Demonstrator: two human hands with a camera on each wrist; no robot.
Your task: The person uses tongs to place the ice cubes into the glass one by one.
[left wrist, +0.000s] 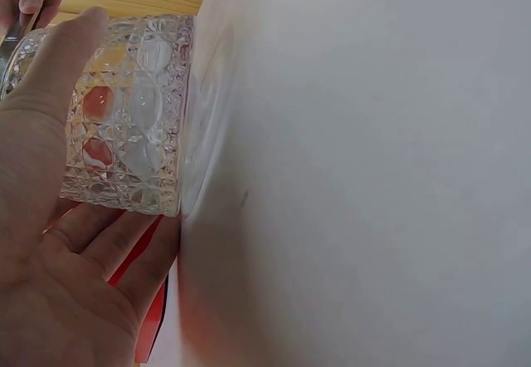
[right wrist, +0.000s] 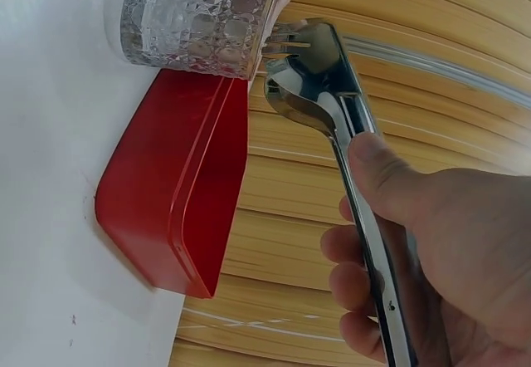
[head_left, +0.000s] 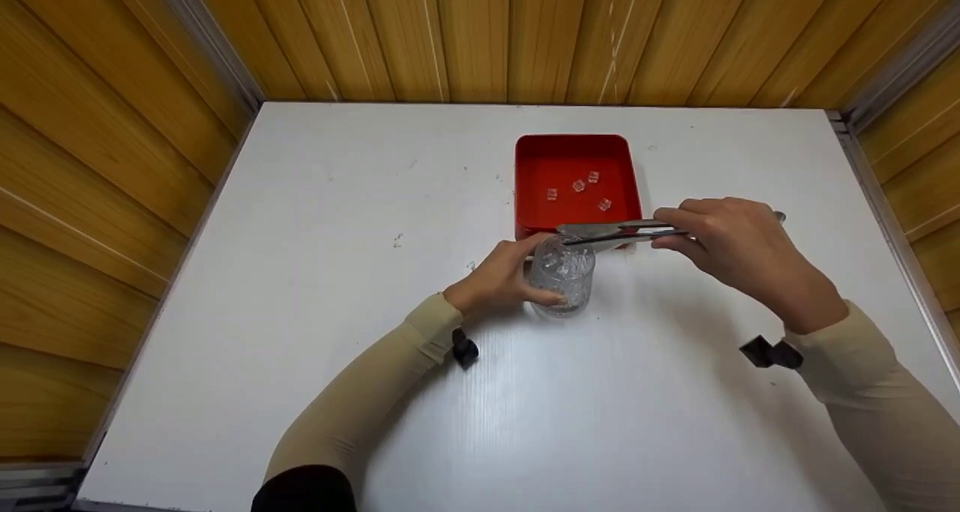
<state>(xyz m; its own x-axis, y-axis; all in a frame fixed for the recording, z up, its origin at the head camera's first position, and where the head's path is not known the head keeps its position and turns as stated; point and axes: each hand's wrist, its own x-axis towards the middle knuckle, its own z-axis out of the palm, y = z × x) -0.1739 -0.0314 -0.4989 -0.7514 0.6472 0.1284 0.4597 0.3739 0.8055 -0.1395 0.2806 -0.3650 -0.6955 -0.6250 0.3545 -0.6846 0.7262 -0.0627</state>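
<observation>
My left hand (head_left: 499, 273) holds a clear cut-glass tumbler (head_left: 564, 281) upright on the table, thumb on the near side and fingers on the far side. Clear pieces show inside the tumbler. In my right hand (head_left: 739, 242) I grip metal tongs (right wrist: 373, 242), which reach leftward to the glass. The tong tips, one toothed like a fork and one spoon-shaped, are at the tumbler's rim; whether anything is between them I cannot tell. Just behind the glass stands a red square tray (head_left: 536, 163) with several small clear cubes (head_left: 578, 185) lying apart on its bottom.
The white table (head_left: 337, 219) carries small specks and clear bits (head_left: 398, 237) left of the tray. Wood-panelled walls (head_left: 472, 39) close off the back and both sides. A black wrist device (head_left: 464, 349) sits at my left cuff.
</observation>
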